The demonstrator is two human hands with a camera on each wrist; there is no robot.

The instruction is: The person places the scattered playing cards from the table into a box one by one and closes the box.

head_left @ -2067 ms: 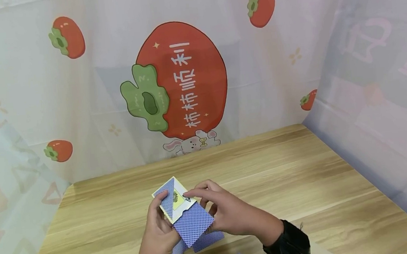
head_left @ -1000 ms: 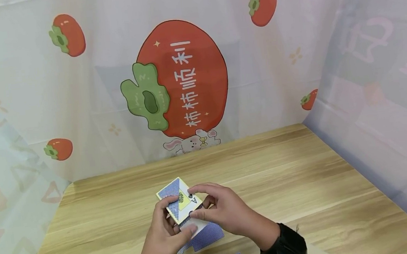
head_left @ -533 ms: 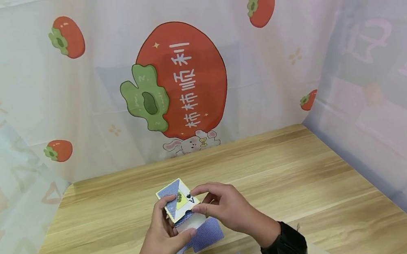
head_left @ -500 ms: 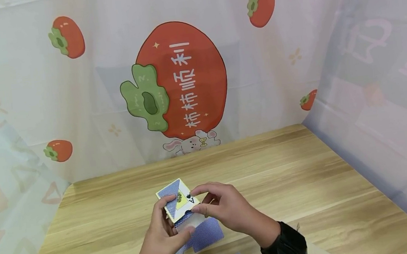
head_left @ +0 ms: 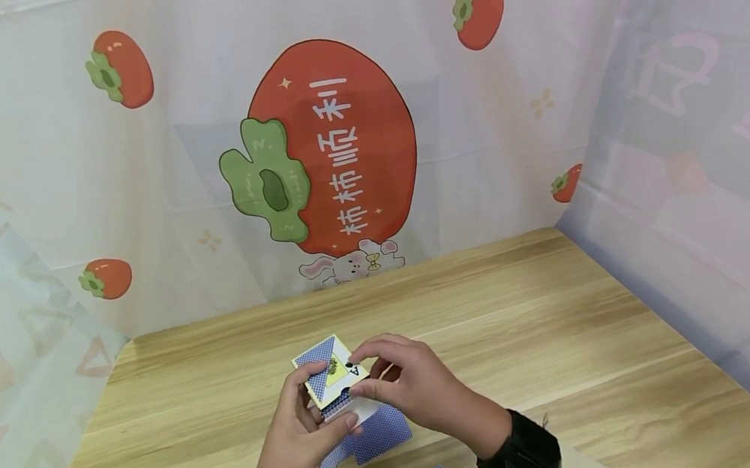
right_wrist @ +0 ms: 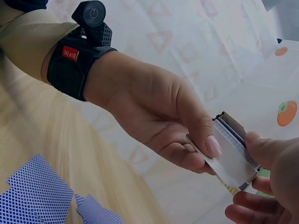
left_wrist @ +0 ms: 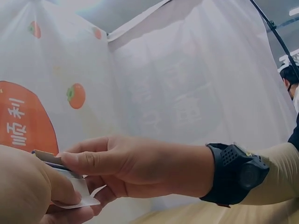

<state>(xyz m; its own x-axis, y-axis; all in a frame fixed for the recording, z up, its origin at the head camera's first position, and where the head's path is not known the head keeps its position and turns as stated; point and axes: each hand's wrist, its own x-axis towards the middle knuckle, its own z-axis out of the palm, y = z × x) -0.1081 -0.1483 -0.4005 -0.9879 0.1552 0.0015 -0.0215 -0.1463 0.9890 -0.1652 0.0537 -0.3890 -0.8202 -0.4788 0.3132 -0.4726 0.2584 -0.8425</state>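
Left grip (head_left: 298,424) holding playing-card box (head_left: 337,377) by left side, right grip (head_left: 416,381) pinching right edge; blue-patterned cards (head_left: 385,434) lying nearer.

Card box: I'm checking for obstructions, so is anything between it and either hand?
Nothing visible is. The left hand grips the card box, its thumb on the white flap, and the right hand holds it near its open end. The loose cards lie on the table below, not in between.
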